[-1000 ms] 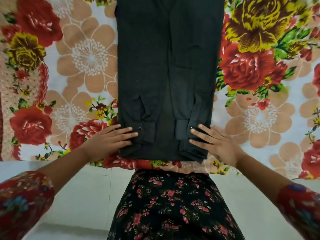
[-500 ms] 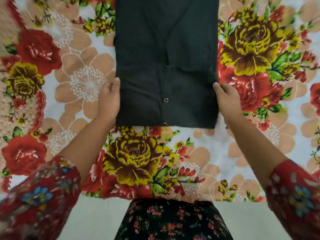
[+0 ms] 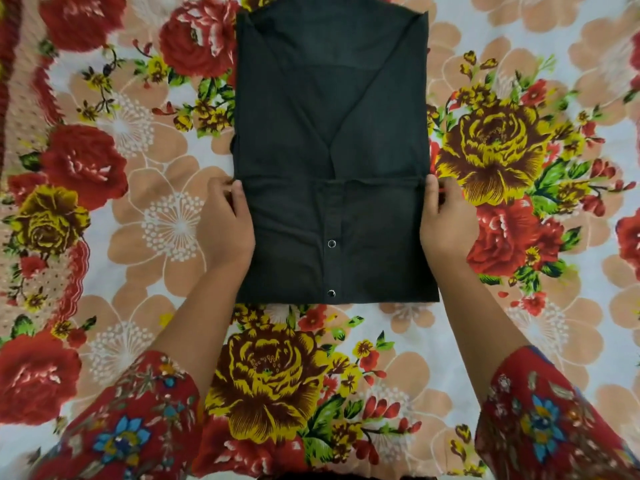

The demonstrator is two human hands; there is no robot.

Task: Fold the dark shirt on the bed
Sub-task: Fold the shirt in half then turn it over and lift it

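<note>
Both hands grasp the side edges of the dark shirt [image 3: 332, 133] on the bed.

The shirt lies flat in the middle of the floral bedsheet [image 3: 485, 327], its near part doubled over the rest, with two metal snaps [image 3: 331, 243] facing up. The left hand [image 3: 225, 226] pinches the flap's left edge and the right hand [image 3: 446, 223] its right edge, thumbs on top, and they cover those edges. Red floral sleeves [image 3: 131, 420] frame the near bedsheet.

Bedroom: floral bedsheet [image 3: 145, 188]
</note>
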